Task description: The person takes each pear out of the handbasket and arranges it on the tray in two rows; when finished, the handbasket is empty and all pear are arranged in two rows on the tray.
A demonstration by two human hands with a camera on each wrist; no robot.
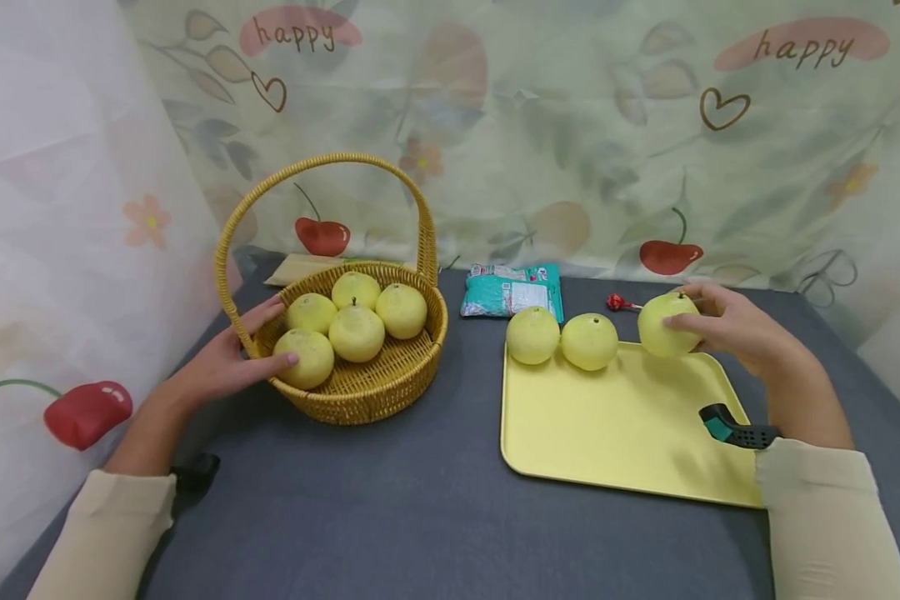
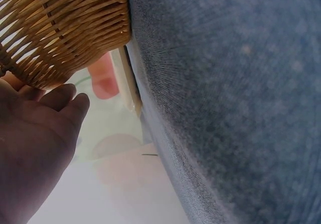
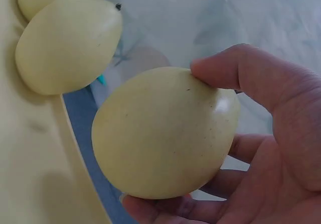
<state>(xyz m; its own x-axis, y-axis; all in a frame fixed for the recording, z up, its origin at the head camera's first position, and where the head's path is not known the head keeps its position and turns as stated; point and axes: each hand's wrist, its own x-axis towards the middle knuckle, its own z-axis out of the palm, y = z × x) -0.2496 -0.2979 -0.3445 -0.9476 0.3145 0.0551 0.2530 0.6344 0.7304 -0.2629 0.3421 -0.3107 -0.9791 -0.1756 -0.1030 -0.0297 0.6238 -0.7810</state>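
Observation:
At the left, a wicker basket (image 1: 367, 408) with a tall arched handle holds several round yellow-green pears (image 1: 356, 333). My left hand (image 1: 228, 354) grips the basket's left rim, its thumb lying over the edge against the nearest pear. In the left wrist view, that hand's fingers (image 2: 75, 106) are partly hidden by the woven side. My right hand (image 1: 742, 325) holds another pear (image 1: 663, 327) between thumb and fingers, above the far right edge of a yellow tray (image 1: 615, 425). Two pears (image 1: 588, 342) sit side by side at the tray's far left.
Behind the tray lies a teal and white packet (image 1: 512, 292), with a red-wrapped lollipop (image 1: 618, 302) to its right. A flat beige item (image 1: 300, 268) lies behind the basket. Patterned cloth hangs behind and beside the dark grey table (image 1: 390, 517).

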